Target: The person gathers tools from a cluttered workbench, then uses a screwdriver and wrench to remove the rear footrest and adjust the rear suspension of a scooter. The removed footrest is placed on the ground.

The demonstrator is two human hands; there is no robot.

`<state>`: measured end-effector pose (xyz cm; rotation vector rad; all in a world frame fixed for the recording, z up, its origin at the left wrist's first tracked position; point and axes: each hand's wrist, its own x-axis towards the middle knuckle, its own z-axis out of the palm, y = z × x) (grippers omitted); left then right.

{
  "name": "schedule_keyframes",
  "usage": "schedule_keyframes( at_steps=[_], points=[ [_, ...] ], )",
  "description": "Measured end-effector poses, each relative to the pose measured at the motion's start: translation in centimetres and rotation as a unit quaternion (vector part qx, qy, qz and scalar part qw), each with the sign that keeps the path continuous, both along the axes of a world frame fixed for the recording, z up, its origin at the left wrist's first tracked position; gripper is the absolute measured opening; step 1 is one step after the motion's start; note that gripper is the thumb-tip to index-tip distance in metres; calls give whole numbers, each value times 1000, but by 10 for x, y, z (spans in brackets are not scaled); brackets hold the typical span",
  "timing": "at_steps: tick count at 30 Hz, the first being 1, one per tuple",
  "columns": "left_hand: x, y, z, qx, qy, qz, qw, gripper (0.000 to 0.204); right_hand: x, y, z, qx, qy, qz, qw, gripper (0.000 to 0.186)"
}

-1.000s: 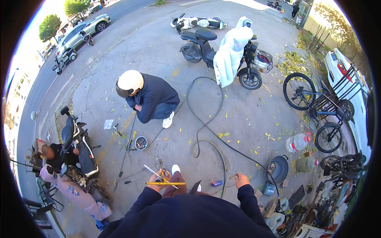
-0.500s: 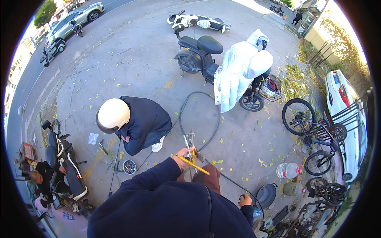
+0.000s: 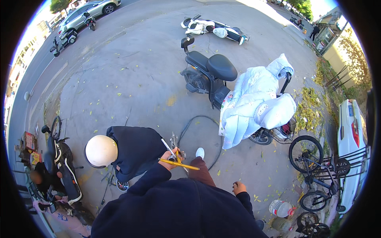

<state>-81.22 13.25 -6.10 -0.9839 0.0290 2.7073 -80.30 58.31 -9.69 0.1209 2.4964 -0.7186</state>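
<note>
Yellow-handled tool [image 3: 180, 164] and metal tools [image 3: 173, 143], lower centre of frame: grasped together in the left hand [image 3: 170, 159], fingers clenched round them; right hand [image 3: 238, 187], lower right of centre, curled near a black cable end, grasp not discernible. Beside the left hand: a crouching person in a white helmet [image 3: 101, 150]; a black hose [image 3: 206, 135] looped on the pavement. Beyond, centre frame: black scooter [image 3: 208, 75] with a pale blue cover [image 3: 254, 103]; bicycles [image 3: 317, 170] at right edge.
</note>
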Motion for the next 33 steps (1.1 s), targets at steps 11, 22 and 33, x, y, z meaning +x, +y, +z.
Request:
schedule_keyframes(
  at_steps=[11,22,33],
  points=[
    [-131,-79,40,73,-24,221,972,20,-293,-139,24,-52,75,208,974,22],
    [-268,-221,5,132,-58,252,957,21,-448,-271,7,-40,82,205,975,21],
    [-408,-412,14,-183,-63,86,977,21,-587,-508,-8,-136,120,292,939,17]
  ],
)
